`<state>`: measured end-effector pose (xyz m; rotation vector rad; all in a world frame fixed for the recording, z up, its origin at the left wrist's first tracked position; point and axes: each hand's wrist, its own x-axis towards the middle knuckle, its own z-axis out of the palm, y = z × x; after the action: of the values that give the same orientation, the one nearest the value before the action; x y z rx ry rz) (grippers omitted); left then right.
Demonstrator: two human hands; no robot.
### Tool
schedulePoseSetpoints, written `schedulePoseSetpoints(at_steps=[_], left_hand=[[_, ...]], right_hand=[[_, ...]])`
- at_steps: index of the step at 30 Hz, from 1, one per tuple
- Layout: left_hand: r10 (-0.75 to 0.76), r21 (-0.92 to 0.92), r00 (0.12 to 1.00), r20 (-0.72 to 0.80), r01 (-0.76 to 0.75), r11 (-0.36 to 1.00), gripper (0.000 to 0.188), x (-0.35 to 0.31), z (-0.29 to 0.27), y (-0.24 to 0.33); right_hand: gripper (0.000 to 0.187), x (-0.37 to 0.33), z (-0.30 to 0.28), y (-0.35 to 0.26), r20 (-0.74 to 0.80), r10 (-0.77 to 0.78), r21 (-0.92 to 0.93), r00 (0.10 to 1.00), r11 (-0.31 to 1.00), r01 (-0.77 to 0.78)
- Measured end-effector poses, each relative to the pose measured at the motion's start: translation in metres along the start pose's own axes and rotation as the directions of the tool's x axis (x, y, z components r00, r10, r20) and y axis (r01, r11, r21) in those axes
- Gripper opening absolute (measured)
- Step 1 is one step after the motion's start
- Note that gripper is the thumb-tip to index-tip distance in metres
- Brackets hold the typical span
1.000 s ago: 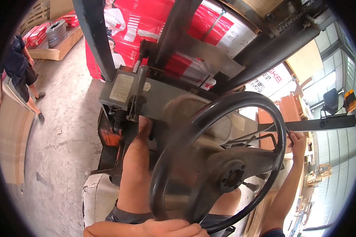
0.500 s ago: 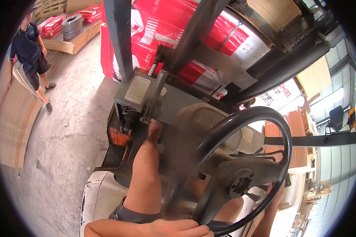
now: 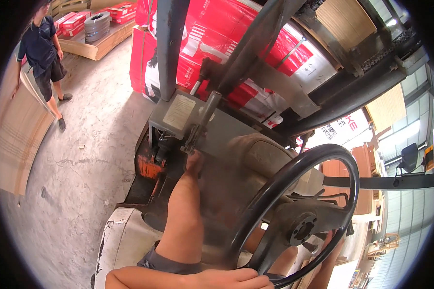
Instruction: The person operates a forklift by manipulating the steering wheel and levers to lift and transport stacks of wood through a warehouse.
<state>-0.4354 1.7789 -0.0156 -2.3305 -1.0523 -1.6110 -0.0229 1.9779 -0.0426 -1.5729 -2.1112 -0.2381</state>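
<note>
One glossy black steering wheel (image 3: 298, 216) has the left hand (image 3: 234, 278) gripping it — right hand (image 3: 329, 238) half-hidden, hold unclear.

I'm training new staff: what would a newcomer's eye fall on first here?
The big black steering wheel at lower right, with the left hand at its lower rim. Next, the bright red-and-white load at the top, beyond dark posts. Then the person in dark clothes at far left.
</note>
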Motion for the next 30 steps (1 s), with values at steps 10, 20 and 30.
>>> schedulePoseSetpoints(at_steps=[10, 20, 30], left_hand=[[-0.01, -0.001, 1.0, 0.015, 0.01, 1.0, 0.01, -0.003, 0.005, 0.0], [-0.018, -0.119, 1.0, -0.015, 0.016, 0.993, 0.008, -0.007, 0.009, -0.003], [-0.002, -0.19, 1.0, -0.016, -0.001, 0.982, 0.01, -0.012, 0.016, 0.0]], right_hand=[[0.032, 0.008, -0.009, 0.014, -0.015, 0.042, 0.176, 0.999, 0.984, -0.039], [0.029, 0.109, -0.011, 0.078, -0.248, 0.18, -0.049, 0.952, 0.979, -0.197], [0.034, 0.184, -0.021, 0.064, -0.065, 0.15, -0.148, 0.987, 0.976, -0.158]])
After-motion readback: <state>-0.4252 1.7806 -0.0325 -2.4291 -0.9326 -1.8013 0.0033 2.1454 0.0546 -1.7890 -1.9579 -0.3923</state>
